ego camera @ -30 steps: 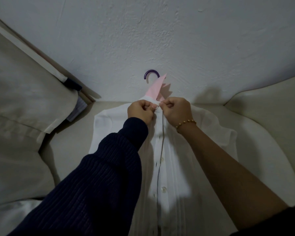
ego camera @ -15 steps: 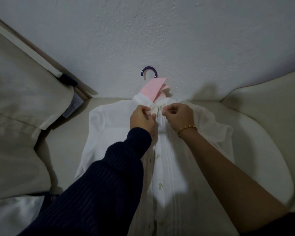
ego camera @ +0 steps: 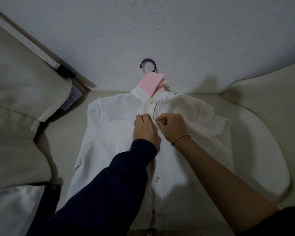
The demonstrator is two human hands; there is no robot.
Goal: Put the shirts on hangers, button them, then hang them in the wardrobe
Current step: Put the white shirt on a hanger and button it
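The shirt (ego camera: 116, 133) is pinched by left hand (ego camera: 146, 131) and right hand (ego camera: 173, 126), in narrow grips, below the collar button (ego camera: 149, 101); lower buttons (ego camera: 157, 179) lie nearer the person.

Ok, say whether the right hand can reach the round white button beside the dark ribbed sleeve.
Probably yes: nothing covers the button, and the right hand pinches the white shirt's placket above it.

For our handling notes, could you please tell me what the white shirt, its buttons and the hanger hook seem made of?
Shirt: thin matte woven cloth, perhaps cotton or a blend; it creases softly and holds stitched pleats. Buttons: probably plastic, with pearly sheen. Hanger hook: purple, glossy, probably plastic; light glints along its curve.
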